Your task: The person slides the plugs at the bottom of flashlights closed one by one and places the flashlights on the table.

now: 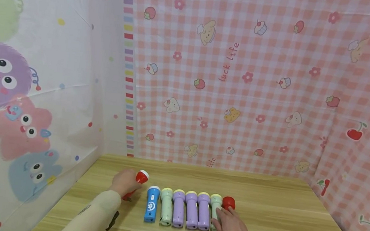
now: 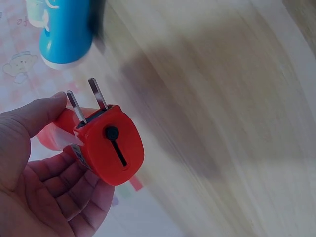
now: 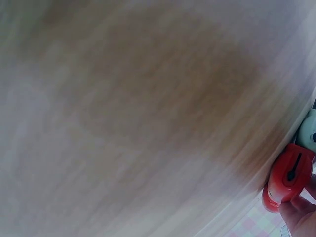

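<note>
My left hand (image 1: 125, 182) grips a red flashlight (image 1: 142, 177) with a white rim, above the table left of the row. In the left wrist view, two metal plug prongs (image 2: 98, 93) stick out of its red body (image 2: 123, 145), near a black slider; thumb and curled fingers hold it from either side. At the row's right end, my right hand (image 1: 234, 230) holds another red flashlight (image 1: 229, 202), its body mostly covered by the hand. The thumb side reaches over the neighbouring pale green flashlight (image 1: 216, 200). In the right wrist view, fingertips (image 3: 296, 210) press the red body (image 3: 291, 173).
Left to right in the row lie a blue flashlight (image 1: 152, 204), a pale green flashlight (image 1: 166, 207) and three purple flashlights (image 1: 191, 211), close together on the wooden table (image 1: 282, 223). A dark strip (image 1: 112, 221) shows by the left forearm. Patterned cloths surround the table.
</note>
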The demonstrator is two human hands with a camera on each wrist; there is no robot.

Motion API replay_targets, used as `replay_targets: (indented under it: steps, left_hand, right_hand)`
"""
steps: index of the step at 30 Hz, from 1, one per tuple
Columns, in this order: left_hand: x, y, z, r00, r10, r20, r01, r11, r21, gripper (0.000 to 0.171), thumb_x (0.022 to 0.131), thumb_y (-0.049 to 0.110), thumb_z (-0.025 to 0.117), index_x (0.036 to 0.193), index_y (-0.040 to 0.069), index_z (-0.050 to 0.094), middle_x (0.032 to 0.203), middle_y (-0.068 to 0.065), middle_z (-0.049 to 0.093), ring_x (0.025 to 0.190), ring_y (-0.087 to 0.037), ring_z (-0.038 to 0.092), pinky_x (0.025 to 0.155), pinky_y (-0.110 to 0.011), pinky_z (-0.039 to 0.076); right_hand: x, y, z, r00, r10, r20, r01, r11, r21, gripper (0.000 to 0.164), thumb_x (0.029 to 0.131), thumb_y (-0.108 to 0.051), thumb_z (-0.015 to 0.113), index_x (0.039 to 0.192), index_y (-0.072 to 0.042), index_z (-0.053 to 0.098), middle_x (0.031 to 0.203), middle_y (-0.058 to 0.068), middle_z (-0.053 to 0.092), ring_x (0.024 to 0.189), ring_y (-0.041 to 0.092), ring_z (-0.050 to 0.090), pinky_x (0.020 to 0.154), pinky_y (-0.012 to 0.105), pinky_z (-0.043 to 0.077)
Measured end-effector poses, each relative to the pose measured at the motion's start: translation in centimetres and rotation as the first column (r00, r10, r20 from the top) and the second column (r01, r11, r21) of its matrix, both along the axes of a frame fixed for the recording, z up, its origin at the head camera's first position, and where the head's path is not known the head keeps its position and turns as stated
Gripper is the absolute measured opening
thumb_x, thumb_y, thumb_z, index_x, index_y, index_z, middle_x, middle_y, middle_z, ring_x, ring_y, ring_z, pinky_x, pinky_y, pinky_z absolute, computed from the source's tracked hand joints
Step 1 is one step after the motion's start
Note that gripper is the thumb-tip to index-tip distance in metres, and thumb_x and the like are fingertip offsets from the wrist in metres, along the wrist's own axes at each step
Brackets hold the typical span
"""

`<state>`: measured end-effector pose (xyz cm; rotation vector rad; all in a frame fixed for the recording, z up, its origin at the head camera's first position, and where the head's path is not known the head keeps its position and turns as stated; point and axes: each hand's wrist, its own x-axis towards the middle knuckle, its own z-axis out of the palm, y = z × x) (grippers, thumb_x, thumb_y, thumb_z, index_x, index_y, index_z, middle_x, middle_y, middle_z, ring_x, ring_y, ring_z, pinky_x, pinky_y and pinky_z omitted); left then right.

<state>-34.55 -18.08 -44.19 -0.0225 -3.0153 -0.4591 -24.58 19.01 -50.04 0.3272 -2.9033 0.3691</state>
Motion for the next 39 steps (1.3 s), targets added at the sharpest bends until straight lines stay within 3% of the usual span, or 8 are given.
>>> replay_targets:
  steps: [14, 20, 26, 31, 39]
  left_hand:
    - [0.1, 1.4, 0.9, 1.0, 0.007, 0.029, -0.009, 0.996, 0.085, 0.034, 0.08, 0.03, 0.081, 0.09, 0.003, 0.064, 0.077, -0.007, 0.059, 0.07, -0.024, 0.054, 0.068, -0.039, 0.052]
    - [0.0, 1.9, 1.2, 0.999, 0.002, 0.037, -0.007, 0.987, 0.159, 0.03, 0.083, 0.029, 0.078, 0.085, 0.003, 0.064, 0.073, -0.006, 0.059, 0.063, -0.021, 0.055, 0.059, -0.032, 0.05]
    - [0.3, 2.3, 1.4, 0.999, -0.012, 0.046, -0.002, 0.958, 0.287, 0.029, 0.085, 0.028, 0.077, 0.083, 0.003, 0.062, 0.07, -0.007, 0.058, 0.058, -0.02, 0.056, 0.051, -0.028, 0.049]
    - [0.7, 2.8, 1.7, 0.998, -0.029, 0.047, 0.009, 0.923, 0.384, 0.03, 0.087, 0.029, 0.074, 0.093, 0.001, 0.063, 0.077, -0.007, 0.061, 0.066, -0.021, 0.057, 0.058, -0.031, 0.053]
    - [1.3, 5.0, 2.0, 0.995, -0.093, 0.032, 0.067, 0.88, 0.471, 0.034, 0.091, 0.032, 0.071, 0.102, 0.001, 0.064, 0.082, -0.006, 0.064, 0.07, -0.021, 0.059, 0.061, -0.031, 0.053]
  right_hand:
    - [0.2, -0.2, 0.2, 1.0, 0.012, -0.014, -0.012, 1.0, -0.006, 0.047, 0.094, -0.034, 0.067, 0.126, 0.0, 0.064, 0.126, 0.019, 0.064, 0.126, 0.038, 0.052, 0.109, 0.052, 0.036]
    - [0.2, -0.1, 0.0, 0.999, 0.017, -0.028, -0.018, 1.0, -0.009, 0.047, 0.094, -0.034, 0.067, 0.126, 0.0, 0.064, 0.126, 0.019, 0.064, 0.126, 0.038, 0.052, 0.109, 0.052, 0.036]
    - [0.1, -0.1, -0.1, 1.0, 0.014, -0.019, -0.014, 1.0, -0.002, 0.048, 0.093, -0.035, 0.067, 0.127, -0.001, 0.064, 0.126, 0.019, 0.064, 0.127, 0.038, 0.052, 0.109, 0.052, 0.036]
    - [0.1, -0.2, 0.1, 1.0, 0.011, 0.0, -0.011, 1.0, -0.001, 0.048, 0.094, -0.035, 0.067, 0.128, -0.001, 0.063, 0.127, 0.019, 0.063, 0.128, 0.038, 0.051, 0.11, 0.052, 0.035]
    - [0.2, 0.0, 0.0, 1.0, 0.004, -0.012, -0.004, 1.0, -0.001, 0.047, 0.094, -0.035, 0.067, 0.128, -0.001, 0.063, 0.127, 0.018, 0.064, 0.128, 0.04, 0.05, 0.108, 0.052, 0.037]
